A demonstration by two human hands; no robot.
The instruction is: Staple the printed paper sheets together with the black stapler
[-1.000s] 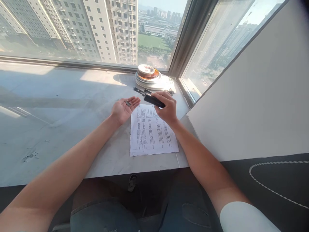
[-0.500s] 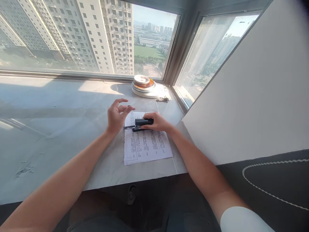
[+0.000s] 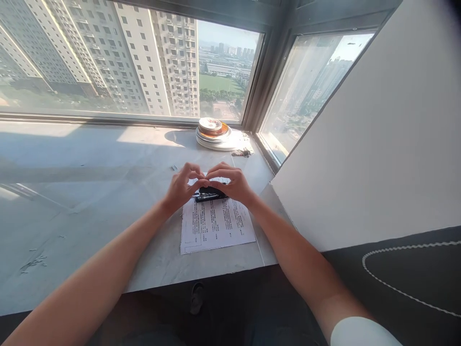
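Observation:
A black stapler (image 3: 212,193) lies on the upper part of a printed sheet of paper (image 3: 219,230). Part of its metal rail shows at the left end. Over the stapler, my left hand (image 3: 185,186) and my right hand (image 3: 232,183) meet at the fingertips. Each hand has thumb and fingers pinched together. Whatever sits between the fingertips is too small or too hidden to name. Just beyond my left hand, small staple pieces (image 3: 175,167) lie on the pale sill.
A stack of plates (image 3: 212,137) stands by the window corner, with a small dark keychain-like item (image 3: 243,153) beside it. Scattered staples (image 3: 34,262) lie at the left on the marble sill (image 3: 90,206). A white wall (image 3: 360,158) rises on the right, with a beaded cord (image 3: 382,247) below.
My right hand has let go of the stapler, which now rests on the paper. My left hand has moved right and down to meet it. Small staple pieces now show behind my left hand.

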